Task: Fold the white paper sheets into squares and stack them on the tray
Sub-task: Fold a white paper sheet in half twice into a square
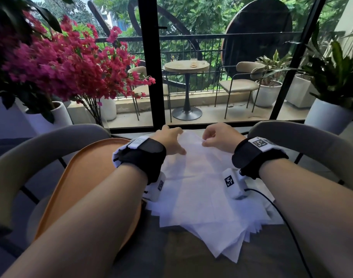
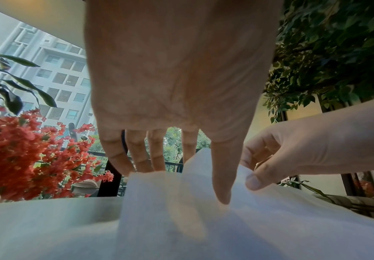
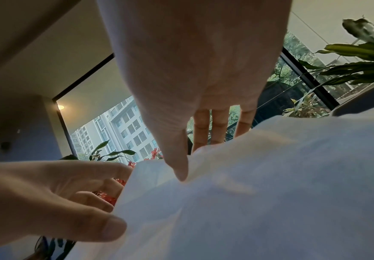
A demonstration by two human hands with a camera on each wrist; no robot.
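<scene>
Head view looks down; wrist views close, sharing paper point(image 2: 203, 219).

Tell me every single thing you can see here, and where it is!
Paper sheets: a loose pile, count unclear, white, on the dark table under both hands.
Top sheet: one, white, far edge lifted.
Tray: one, orange, left of the paper, nothing seen on it.
Flowers: one big bunch, pink-red, far left by the window.
Potted plants: several, green, in white pots, at the right.
Grey chairs: two curved backs, across the table.
Balcony table: one, round, tan, outside, with glasses on it.
Balcony chairs: two, beige, beside that table.
Left hand: pinches the top sheet's far edge.
Right hand: pinches the same edge, to the right.
</scene>
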